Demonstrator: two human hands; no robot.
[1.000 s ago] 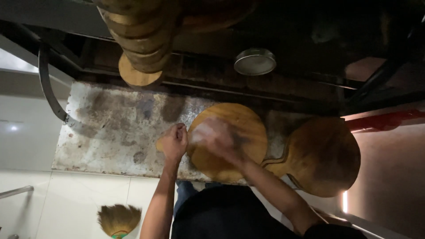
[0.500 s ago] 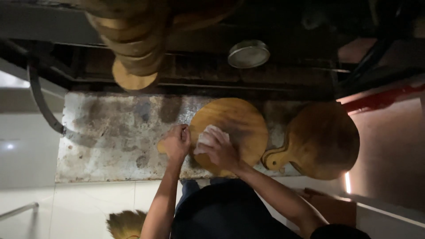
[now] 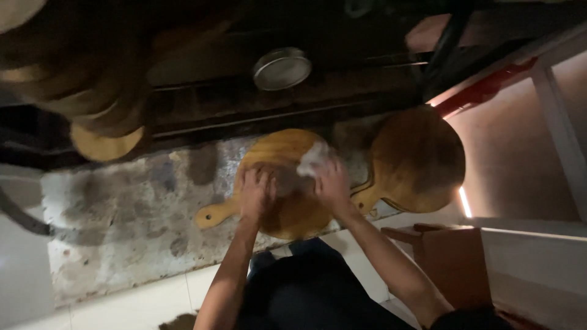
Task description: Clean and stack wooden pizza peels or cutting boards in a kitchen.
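A round wooden board (image 3: 287,214) with a short handle lies on a stained metal worktop (image 3: 122,214). My left hand (image 3: 257,190) rests flat on the board's left half, fingers pressed down. My right hand (image 3: 330,183) grips a white cloth (image 3: 313,157) against the board's upper right edge. The handle (image 3: 213,216) sticks out to the left, free of both hands.
A second, darker round board (image 3: 416,160) lies just to the right, touching the first. A stack of round wooden boards (image 3: 92,91) stands at the far left. A round metal lid (image 3: 282,68) sits on the dark shelf behind. A brown box (image 3: 452,256) is at lower right.
My left hand has left the handle and now lies on the board's face. The right hand with the cloth has moved to the board's upper right. The view has swung left.
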